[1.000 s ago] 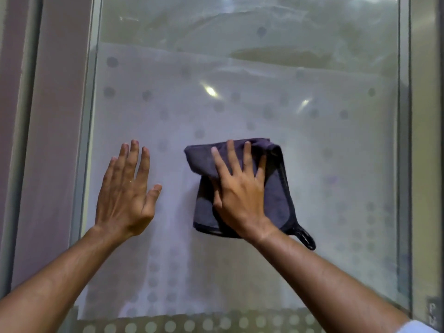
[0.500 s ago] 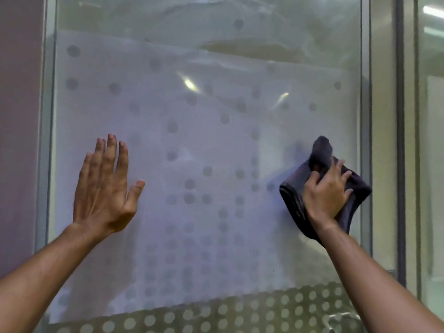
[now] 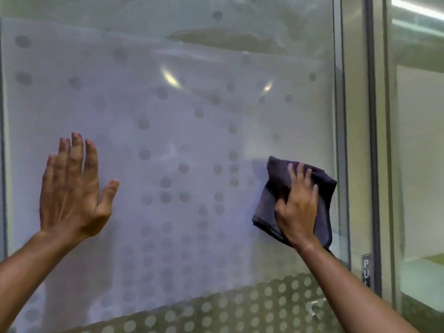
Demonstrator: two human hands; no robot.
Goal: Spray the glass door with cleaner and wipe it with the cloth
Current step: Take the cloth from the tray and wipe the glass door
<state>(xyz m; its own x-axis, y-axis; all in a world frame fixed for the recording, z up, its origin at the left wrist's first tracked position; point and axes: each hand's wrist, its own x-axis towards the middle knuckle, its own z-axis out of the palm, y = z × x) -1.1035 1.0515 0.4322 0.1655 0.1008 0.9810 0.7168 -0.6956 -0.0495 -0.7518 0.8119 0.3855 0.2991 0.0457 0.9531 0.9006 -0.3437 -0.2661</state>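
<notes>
Since half a second ago, the right hand [image 3: 298,207] and the cloth [image 3: 298,200] have hardly moved on the glass; they sit near the right edge of the pane, as they did then. A second ago they were in the middle of the door, so the cloth has gone across to the right. The left hand [image 3: 72,188] has stayed in the same spot on the left side.

The left hand lies flat on the glass door [image 3: 182,116] with its fingers straight and pointing up and its thumb stuck out to the side. It holds nothing.

The right hand presses the dark cloth against the glass. Its fingers spread over the bunched cloth and bend a little into the folds, and its thumb tucks in at the cloth's left side. The cloth is crumpled, and its right side is just beside the metal door frame [image 3: 338,140].

The glass has a milky white part with grey dots on it. Two bright light spots shine on it higher up. A small sign [image 3: 366,270] with letters sits on the frame to the right of the right arm.
</notes>
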